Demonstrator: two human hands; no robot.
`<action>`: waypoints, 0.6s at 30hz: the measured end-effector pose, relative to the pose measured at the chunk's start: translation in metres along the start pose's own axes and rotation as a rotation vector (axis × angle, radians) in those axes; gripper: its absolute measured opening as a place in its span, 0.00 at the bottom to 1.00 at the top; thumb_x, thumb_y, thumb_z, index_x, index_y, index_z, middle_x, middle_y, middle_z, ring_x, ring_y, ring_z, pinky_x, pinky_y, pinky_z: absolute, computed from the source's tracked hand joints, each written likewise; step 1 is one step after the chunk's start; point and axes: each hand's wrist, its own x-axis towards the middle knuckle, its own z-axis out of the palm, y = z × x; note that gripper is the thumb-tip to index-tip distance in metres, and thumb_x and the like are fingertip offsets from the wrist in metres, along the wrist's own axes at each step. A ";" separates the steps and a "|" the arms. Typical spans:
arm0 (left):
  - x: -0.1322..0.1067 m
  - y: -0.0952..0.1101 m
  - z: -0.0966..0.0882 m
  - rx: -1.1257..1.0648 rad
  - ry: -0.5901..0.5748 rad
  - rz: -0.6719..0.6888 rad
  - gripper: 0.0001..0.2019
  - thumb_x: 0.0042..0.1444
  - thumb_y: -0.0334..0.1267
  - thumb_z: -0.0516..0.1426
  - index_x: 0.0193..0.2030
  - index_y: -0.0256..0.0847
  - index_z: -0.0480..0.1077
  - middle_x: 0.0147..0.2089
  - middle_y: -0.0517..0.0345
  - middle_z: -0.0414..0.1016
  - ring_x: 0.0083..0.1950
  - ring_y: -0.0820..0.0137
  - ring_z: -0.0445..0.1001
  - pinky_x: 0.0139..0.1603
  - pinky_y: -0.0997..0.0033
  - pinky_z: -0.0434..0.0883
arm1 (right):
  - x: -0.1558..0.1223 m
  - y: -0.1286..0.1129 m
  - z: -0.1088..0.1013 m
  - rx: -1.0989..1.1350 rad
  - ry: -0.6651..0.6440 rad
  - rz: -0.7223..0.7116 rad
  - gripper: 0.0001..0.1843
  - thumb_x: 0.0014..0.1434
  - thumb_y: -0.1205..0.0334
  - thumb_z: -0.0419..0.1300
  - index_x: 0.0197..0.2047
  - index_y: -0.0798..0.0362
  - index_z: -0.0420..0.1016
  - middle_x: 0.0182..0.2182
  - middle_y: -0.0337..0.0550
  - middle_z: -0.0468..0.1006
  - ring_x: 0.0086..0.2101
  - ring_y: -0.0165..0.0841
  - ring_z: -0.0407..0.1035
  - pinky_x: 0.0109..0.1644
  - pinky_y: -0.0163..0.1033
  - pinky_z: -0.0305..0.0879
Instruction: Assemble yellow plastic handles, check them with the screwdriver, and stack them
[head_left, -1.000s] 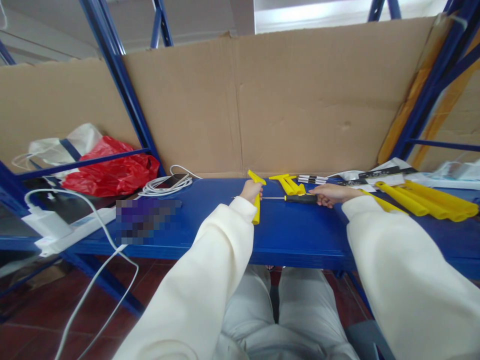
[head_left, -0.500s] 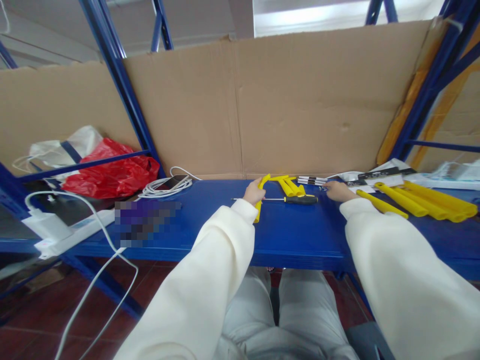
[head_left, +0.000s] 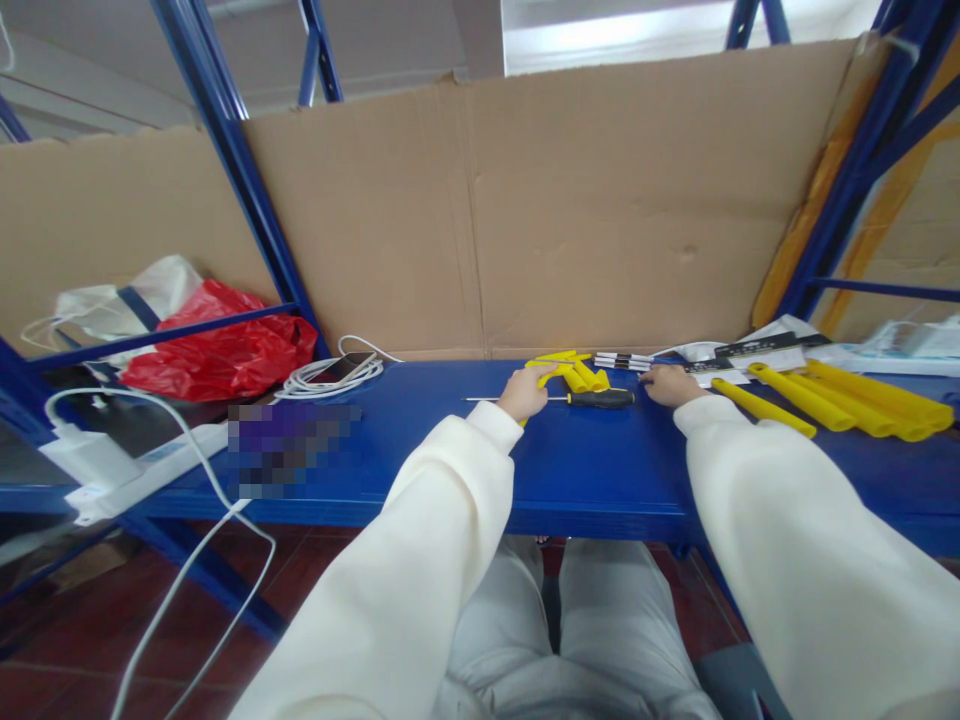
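You're working over the blue shelf (head_left: 600, 490), and at right the yellow tubular pieces (head_left: 870, 400) are lying side by side, probably being kept together for easy reach. In the middle, the screwdriver (head_left: 602, 399) is resting crosswise, black handle rightward, apparently being left ready for your right hand; its shaft is passing under or behind your left hand (head_left: 525, 394). That left hand is curling closed around a yellow T-shaped handle (head_left: 553, 371), seemingly steadying it by the stem, its head tilting far and right. Slightly farther, at right, your right hand (head_left: 670, 385) is resting palm down, fingers bent, just beside the black-and-white sticks (head_left: 622, 361); whether it's pinching anything, I cannot tell. Beyond the screwdriver, more yellow handles (head_left: 577, 378) are lying bunched; behind everything, the cardboard (head_left: 600, 200) is standing upright.
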 end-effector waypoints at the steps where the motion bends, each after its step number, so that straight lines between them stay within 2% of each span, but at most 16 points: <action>1: 0.000 0.001 0.001 0.038 -0.015 0.013 0.31 0.51 0.17 0.57 0.60 0.43 0.76 0.61 0.53 0.77 0.65 0.62 0.72 0.70 0.67 0.62 | -0.001 -0.002 -0.002 0.001 0.016 -0.009 0.20 0.61 0.65 0.54 0.51 0.48 0.83 0.58 0.53 0.74 0.61 0.52 0.63 0.62 0.58 0.63; 7: -0.004 0.006 0.006 0.192 -0.115 0.084 0.29 0.55 0.20 0.55 0.61 0.46 0.75 0.62 0.51 0.76 0.65 0.60 0.71 0.68 0.64 0.65 | -0.005 -0.014 -0.009 0.050 0.037 -0.014 0.11 0.59 0.64 0.59 0.40 0.54 0.83 0.48 0.59 0.78 0.56 0.52 0.68 0.58 0.53 0.66; 13: -0.003 0.005 0.007 0.241 -0.137 0.094 0.27 0.58 0.21 0.53 0.62 0.43 0.74 0.64 0.49 0.74 0.66 0.61 0.71 0.68 0.64 0.64 | 0.000 -0.018 -0.010 0.144 -0.059 0.010 0.06 0.54 0.68 0.62 0.32 0.53 0.82 0.32 0.52 0.80 0.46 0.48 0.75 0.54 0.45 0.70; 18: -0.003 0.004 0.008 0.234 -0.122 0.083 0.27 0.58 0.21 0.54 0.62 0.43 0.73 0.62 0.49 0.75 0.65 0.60 0.71 0.68 0.64 0.64 | -0.001 -0.018 -0.010 0.167 -0.086 0.029 0.07 0.54 0.68 0.62 0.31 0.52 0.82 0.30 0.50 0.79 0.42 0.45 0.76 0.50 0.43 0.72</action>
